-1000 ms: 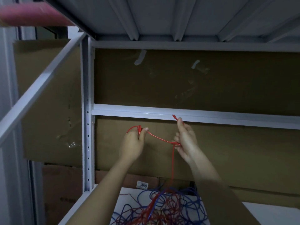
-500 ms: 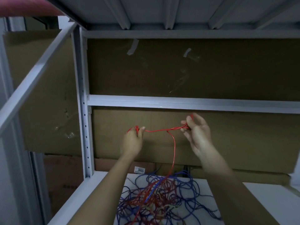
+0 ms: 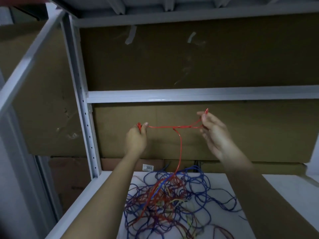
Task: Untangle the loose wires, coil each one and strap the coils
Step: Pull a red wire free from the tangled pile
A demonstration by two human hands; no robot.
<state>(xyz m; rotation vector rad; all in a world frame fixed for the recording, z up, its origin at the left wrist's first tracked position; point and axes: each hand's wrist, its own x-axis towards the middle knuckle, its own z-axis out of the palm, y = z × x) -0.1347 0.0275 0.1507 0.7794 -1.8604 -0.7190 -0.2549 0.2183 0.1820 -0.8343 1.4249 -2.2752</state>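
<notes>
A white metal shelving unit (image 3: 189,94) fills the view, backed by brown cardboard panels (image 3: 189,57); its lower shelf (image 3: 284,183) carries the work. On that shelf, near the centre, lies the tangled pile of wires (image 3: 169,199), mostly blue and red with a few yellowish strands, spread loosely with loops reaching right and toward the near edge. A small white label (image 3: 148,168) reading 3055 sits at the far edge of the shelf, just left of the pile. One red wire (image 3: 180,149) rises from the pile almost vertically, then bends where it meets a taut span whose long axis runs horizontally, left to right, between the two hands above the shelf. The left hand (image 3: 137,140) is clenched around a small bundle of red loops at the left end of the span, thumb on top. The right hand (image 3: 214,131) pinches the right end, where the wire forks into a small loop; a short free end points up and slightly right above the fingers (image 3: 203,118). Compared with one second ago, the hands are farther apart: the right hand has moved rightward and the span, then sloping down to the right, is now drawn level and longer. The camera view has also dropped, showing more of the pile and shelf.
</notes>
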